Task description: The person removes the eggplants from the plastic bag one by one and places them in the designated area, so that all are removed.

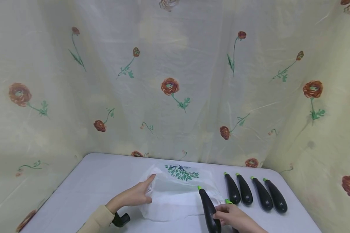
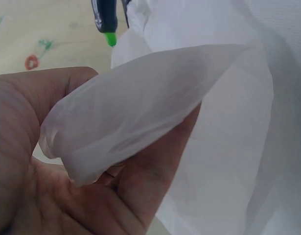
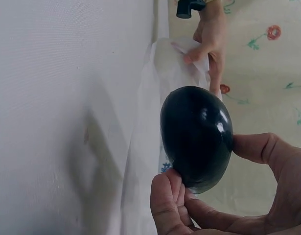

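A white plastic bag with a green leafy print lies on the table with its mouth spread toward me. My left hand holds the bag's left edge, the thin film lying between thumb and fingers. Fingers and thumb of my right hand pinch a dark eggplant near its thick lower end. This eggplant is tilted, its green stem pointing up and away over the bag's right part. In the right wrist view the rounded end of the eggplant faces the camera.
To the right, several eggplants lie in a row on the white table. Another eggplant's green stem shows behind my right hand, most of its body hidden. A flowered curtain hangs behind the table and along its sides.
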### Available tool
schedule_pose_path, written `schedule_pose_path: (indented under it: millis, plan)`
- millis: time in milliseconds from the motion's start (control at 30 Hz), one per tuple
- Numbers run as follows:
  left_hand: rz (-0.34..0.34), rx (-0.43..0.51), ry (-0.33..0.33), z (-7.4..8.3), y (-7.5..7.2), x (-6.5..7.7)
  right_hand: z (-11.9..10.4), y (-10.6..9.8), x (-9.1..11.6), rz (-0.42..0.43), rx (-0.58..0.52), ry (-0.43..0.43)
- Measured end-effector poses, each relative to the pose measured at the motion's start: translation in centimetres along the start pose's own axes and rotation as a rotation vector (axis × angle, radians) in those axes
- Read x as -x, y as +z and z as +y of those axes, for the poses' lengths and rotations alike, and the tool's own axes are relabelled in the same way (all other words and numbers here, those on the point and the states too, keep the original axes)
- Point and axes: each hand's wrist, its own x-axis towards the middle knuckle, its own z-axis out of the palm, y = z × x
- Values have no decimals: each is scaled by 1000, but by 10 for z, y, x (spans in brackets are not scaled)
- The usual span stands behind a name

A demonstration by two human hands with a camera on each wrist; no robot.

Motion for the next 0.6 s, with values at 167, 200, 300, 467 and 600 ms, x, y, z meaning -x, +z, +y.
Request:
schedule_pose_path:
  millis: [167, 200, 300, 467, 600]
  plan:
    - [4, -5, 9, 0, 0, 0, 3, -8, 3, 46, 49, 66]
    - [5, -7, 10, 0, -1, 0, 4, -9, 4, 45, 52, 66]
    - [9, -11, 11, 1, -1, 1, 8, -14, 5, 32, 42, 72]
    - [11, 3, 3, 1, -1, 1, 16, -22, 7, -6, 27, 38]
    - [7, 12, 1, 1, -1, 2, 22, -26, 11, -13, 22, 0]
